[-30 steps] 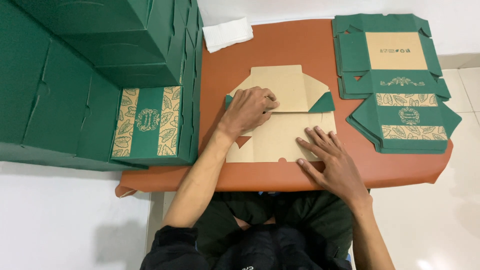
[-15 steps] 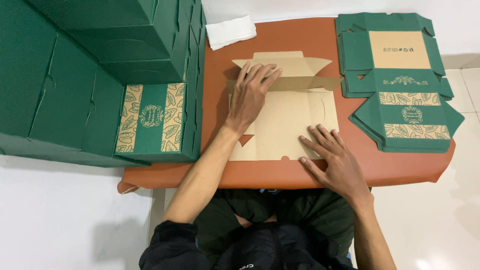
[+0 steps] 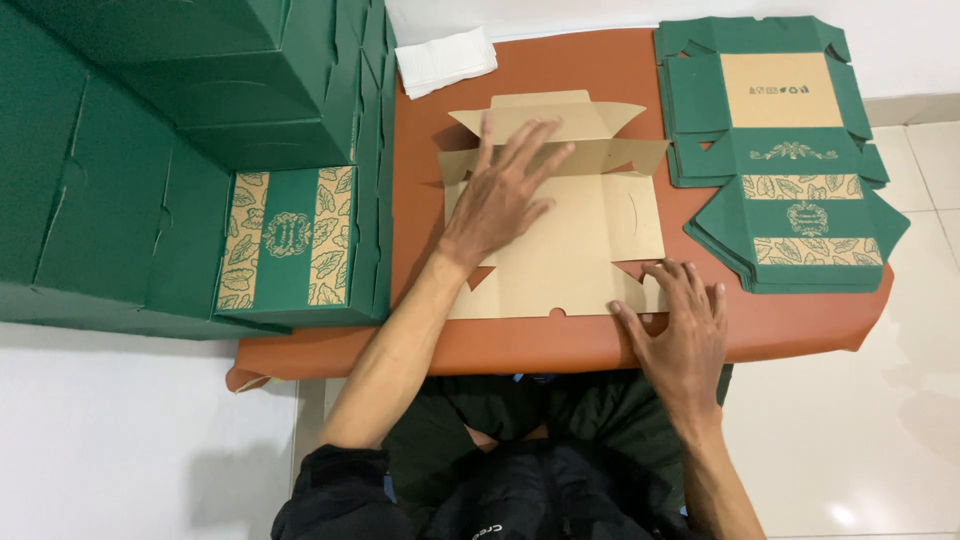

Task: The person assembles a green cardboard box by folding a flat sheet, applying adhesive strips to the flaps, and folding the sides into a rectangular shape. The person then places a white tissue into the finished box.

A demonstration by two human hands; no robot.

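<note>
Right hand (image 3: 680, 330) lies flat, fingers spread, pressing the near right corner of the flat cardboard box blank (image 3: 560, 230), gripping nothing. Left hand (image 3: 505, 195), also open and spread wide, rests palm down farther in, over the middle of the blank where a crease crosses it. That blank lies brown side up in the middle of the orange table (image 3: 560, 345), unfolded; no wall stands up yet, so by my judgement nearly all folding remains. Right of it sits a stack of flat green blanks (image 3: 790, 200). Left, finished green boxes (image 3: 200, 180) are piled, closed, contents hidden. Farthest back lies a white folded cloth (image 3: 445, 60).
</note>
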